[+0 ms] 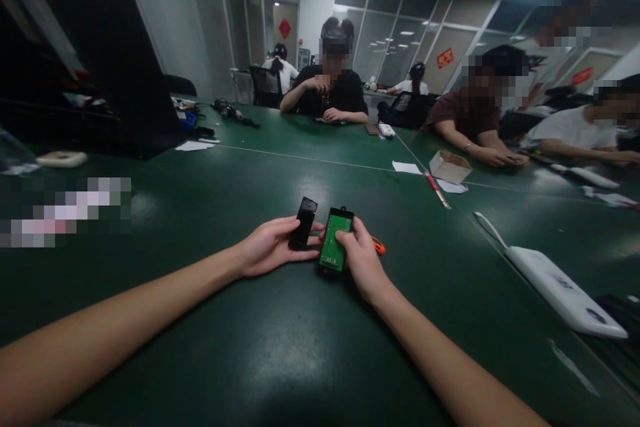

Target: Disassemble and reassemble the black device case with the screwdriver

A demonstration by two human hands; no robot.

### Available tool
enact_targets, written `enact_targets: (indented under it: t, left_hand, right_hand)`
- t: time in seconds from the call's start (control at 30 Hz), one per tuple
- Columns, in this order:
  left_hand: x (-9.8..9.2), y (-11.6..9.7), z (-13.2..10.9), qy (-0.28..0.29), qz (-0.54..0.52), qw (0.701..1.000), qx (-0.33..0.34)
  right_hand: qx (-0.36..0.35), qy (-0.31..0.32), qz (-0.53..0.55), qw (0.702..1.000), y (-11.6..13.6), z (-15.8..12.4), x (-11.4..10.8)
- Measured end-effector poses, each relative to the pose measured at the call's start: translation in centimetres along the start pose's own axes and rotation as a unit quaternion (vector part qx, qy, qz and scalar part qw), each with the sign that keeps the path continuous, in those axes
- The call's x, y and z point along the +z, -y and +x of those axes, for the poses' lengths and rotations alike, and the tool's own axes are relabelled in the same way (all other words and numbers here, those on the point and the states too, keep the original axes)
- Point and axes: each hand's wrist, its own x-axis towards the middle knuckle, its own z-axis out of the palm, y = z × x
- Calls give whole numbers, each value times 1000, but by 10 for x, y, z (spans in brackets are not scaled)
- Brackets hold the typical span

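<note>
Here on the left we see the risk first: the slim black piece point(303, 223) sits tilted, and a loose thumb could let it slip onto the green table point(280, 353). Our left hand point(270, 248) pinches it, thumb across its face, the other fingers spread loosely behind, reaching towards the case; whether they touch it, we can't tell. Centre now, the black case point(342, 213) with its bare green circuit board point(330, 250): press too hard there and we might mark or shift parts. Our right hand point(365, 259) has it, thumb flat on the board, fingers closed round the right edge. Just beyond, an orange item point(379, 245), partly hidden, could get knocked by a careless knuckle.
</note>
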Motion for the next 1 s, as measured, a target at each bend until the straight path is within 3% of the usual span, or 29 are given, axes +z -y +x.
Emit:
enact_targets:
  t: [0.17,0.33,0.63,1.0]
  left_hand:
    - [1,0,-2,38,44,998,-8]
    - [1,3,-3,53,82,995,31]
    - [9,10,-4,37,120,990,71]
    - [13,18,2,-2,138,983,122]
  right_hand:
    - [-29,-67,-44,996,-1,4,-4]
    - [-75,-121,-108,984,6,-2,-1]
    - [-135,-140,-216,957,13,-10,10]
    - [-159,-156,-268,937,10,-6,17]
